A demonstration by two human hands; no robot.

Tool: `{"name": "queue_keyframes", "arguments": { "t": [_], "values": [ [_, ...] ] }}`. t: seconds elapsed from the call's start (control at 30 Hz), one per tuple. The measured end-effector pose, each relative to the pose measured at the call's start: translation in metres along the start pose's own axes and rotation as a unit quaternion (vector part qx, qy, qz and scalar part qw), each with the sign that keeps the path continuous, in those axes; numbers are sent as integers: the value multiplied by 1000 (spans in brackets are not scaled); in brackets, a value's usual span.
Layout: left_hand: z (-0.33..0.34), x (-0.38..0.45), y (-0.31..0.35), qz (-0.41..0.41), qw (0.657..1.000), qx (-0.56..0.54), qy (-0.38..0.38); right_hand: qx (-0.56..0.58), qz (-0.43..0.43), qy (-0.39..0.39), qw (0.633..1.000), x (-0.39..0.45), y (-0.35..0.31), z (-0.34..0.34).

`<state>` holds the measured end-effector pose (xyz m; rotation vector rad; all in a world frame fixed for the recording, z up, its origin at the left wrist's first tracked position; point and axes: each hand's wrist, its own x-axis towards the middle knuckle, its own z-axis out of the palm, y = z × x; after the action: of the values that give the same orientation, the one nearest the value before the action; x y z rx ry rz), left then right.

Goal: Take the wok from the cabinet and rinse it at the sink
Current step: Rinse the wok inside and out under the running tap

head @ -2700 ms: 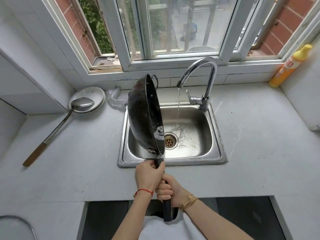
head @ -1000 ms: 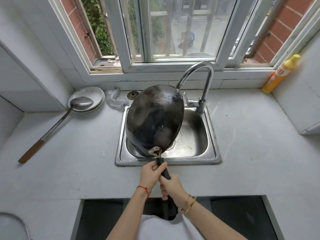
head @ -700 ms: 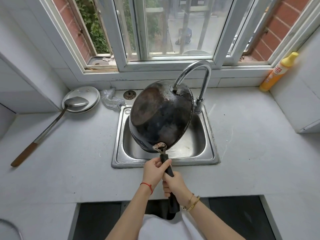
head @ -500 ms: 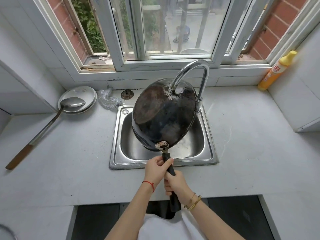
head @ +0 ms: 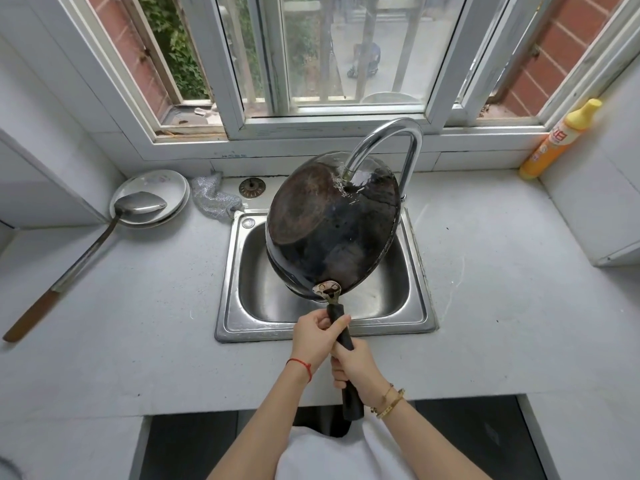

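Observation:
The black wok (head: 329, 226) hangs upside down and tilted over the steel sink (head: 235, 306), its worn brown bottom facing me. Water from the curved faucet (head: 391, 140) splashes on the wok's far upper side. Its long black handle (head: 341, 327) points toward me. My left hand (head: 317, 336) grips the handle near the wok. Just behind it, my right hand (head: 353, 367) grips the handle lower down. The wok's inside is hidden.
A ladle (head: 138, 204) with a wooden grip rests on white plates (head: 173, 183) at the back left. A steel scrubber (head: 213, 199) and a drain plug (head: 252, 187) lie behind the sink. A yellow bottle (head: 557, 140) stands at the back right. Window frames rise behind the faucet.
The wok went from standing on edge, beside the stream, to bottom up, then shifted right and back under the faucet. Water now hits its outer surface. Both hands stayed on the handle.

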<state>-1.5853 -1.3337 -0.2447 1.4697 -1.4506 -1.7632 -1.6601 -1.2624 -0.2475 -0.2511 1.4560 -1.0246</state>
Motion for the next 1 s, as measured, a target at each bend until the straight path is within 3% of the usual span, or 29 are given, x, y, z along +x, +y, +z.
{"name": "queue_keyframes", "arguments": {
  "t": [0.5,1.0],
  "values": [
    [0,4,9,25,997,49,51,25,11,-16,1000,5,-8,4],
    [-14,-5,10,66,978,163,115,66,50,-119,990,9,-2,11]
  ]
}}
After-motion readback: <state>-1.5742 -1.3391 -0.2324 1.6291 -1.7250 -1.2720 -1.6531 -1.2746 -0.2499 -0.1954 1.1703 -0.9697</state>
